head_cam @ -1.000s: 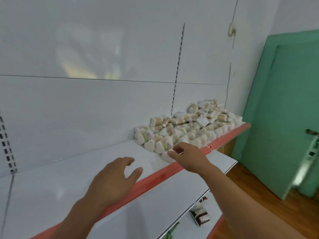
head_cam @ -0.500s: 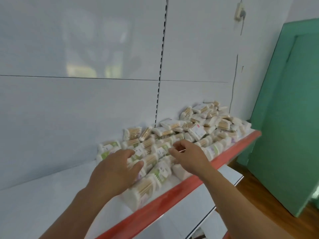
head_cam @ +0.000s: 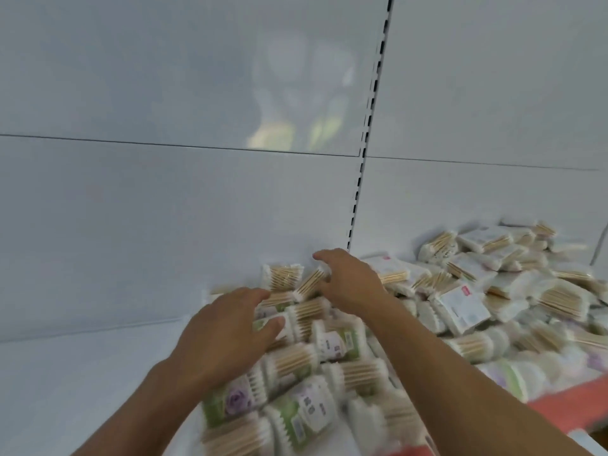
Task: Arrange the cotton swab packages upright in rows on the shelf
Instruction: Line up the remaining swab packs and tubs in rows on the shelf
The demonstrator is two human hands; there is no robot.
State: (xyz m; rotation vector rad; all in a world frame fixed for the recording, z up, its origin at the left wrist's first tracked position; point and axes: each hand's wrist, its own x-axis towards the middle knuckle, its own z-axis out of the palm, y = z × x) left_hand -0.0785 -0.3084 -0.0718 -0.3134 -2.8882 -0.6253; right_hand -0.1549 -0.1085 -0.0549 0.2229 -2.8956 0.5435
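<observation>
Where glossy swab packages (head_cam: 460, 309) lie heaped, the left hand (head_cam: 223, 334) rests.

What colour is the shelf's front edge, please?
Red-orange; the shelf edge shows best in the head view.

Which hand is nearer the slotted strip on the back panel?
Right. The right hand is just below-left of the slotted strip; the left hand lies farther left, closer to the camera.

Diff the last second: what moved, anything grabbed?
Both hands went forward from the shelf's red edge into the pile: left hand lies on its left-end packages, right hand reaches the rear ones. Any grip is too blurred to tell. Packages remain jumbled, none in rows.
</observation>
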